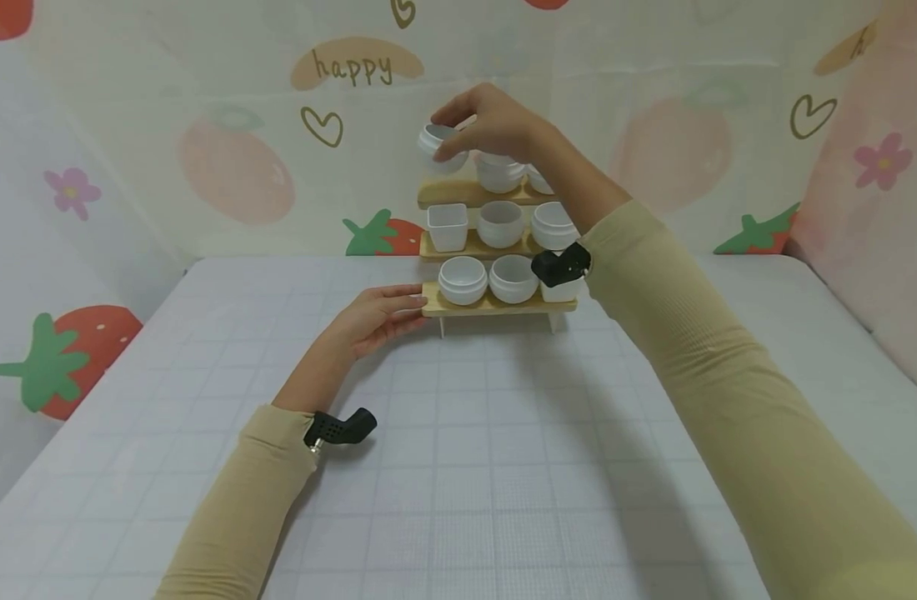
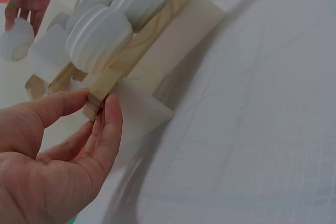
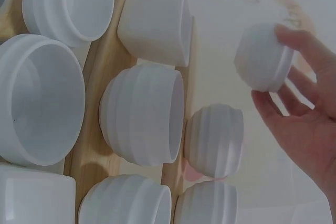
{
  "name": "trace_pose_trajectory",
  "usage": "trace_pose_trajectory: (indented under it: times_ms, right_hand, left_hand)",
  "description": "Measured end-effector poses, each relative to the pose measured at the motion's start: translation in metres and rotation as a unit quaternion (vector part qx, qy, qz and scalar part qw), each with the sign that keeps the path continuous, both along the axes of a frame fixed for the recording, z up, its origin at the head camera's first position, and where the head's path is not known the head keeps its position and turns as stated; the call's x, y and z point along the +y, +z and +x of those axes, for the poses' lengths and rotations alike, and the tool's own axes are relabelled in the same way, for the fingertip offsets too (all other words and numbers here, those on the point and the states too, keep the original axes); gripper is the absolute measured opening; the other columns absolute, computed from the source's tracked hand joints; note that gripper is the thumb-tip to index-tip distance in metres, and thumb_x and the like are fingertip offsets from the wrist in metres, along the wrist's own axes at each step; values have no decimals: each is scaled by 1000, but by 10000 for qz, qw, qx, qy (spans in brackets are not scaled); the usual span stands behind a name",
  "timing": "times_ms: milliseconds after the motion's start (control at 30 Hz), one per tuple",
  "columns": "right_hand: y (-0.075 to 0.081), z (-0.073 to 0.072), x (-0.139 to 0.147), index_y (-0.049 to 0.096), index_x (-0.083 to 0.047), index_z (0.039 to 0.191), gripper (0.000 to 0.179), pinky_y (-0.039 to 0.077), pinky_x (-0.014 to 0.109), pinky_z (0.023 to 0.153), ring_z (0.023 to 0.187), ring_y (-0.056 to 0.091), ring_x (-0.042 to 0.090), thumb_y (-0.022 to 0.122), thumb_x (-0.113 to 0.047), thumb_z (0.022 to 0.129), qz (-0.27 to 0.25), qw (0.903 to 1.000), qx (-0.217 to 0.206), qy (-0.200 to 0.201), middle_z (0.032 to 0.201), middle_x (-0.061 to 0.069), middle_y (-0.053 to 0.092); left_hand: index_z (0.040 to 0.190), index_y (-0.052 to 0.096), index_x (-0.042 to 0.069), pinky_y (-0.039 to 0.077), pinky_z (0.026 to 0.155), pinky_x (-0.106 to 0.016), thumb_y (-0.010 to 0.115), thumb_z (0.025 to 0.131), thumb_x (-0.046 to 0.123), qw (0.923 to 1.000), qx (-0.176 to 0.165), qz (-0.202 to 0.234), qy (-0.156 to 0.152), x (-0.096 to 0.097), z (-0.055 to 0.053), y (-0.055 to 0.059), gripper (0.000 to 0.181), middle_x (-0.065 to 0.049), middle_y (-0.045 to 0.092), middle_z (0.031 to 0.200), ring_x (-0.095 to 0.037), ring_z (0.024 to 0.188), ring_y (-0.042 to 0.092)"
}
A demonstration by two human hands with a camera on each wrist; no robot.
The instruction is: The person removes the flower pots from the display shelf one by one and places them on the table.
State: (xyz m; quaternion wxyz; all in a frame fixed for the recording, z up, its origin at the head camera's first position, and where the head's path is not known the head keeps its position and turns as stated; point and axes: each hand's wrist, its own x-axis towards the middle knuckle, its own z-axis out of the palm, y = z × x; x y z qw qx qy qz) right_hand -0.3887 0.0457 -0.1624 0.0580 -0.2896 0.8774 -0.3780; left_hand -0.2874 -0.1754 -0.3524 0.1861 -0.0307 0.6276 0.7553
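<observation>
My right hand pinches a small white pot by its rim, at the left end of the top tier of a wooden three-tier stand. In the right wrist view this pot is apart from the shelf boards, thumb on one side and fingers on the other. My left hand grips the left end of the stand's lowest board, thumb above and fingers below. White pots fill the tiers, among them a squarish one at the middle tier's left and a round one below it.
The stand rests on a table with a pale checked cloth, close to the back edge. Behind it hangs a curtain printed with fruit and hearts. Black wrist cameras sit on both sleeves; the right forearm passes in front of the stand's right side.
</observation>
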Motion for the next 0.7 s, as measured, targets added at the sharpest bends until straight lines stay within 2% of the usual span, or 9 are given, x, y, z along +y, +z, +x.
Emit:
trace_pose_trajectory:
  times_ms: [200, 467, 700]
  right_hand:
    - [-2, 3, -1, 57, 0, 149, 59, 53, 29, 107, 126, 58, 22, 78, -11, 95, -245, 9997, 11, 64, 148, 14, 60]
    - [-5, 7, -1, 55, -2, 151, 60, 58, 32, 97, 113, 61, 20, 78, -13, 96, -453, 9988, -176, 81, 149, 14, 56]
    - [-6, 15, 1, 54, -1, 152, 62, 60, 37, 102, 113, 63, 21, 77, -12, 96, -639, 9974, -310, 152, 152, 15, 52]
  left_hand:
    - [161, 32, -8, 64, 87, -20, 50, 110, 0, 10000, -15, -10, -10, 2, 0, 0, 54, -24, 42, 155, -11, 96, 68]
    - [160, 35, -8, 64, 89, -21, 52, 109, 0, 10000, -59, 12, 56, 4, -1, -1, 54, -20, 50, 144, -11, 95, 69]
    - [160, 33, -8, 64, 87, -21, 51, 109, -1, 10000, -54, 51, 50, 5, -2, -1, 54, -21, 48, 146, -10, 94, 69]
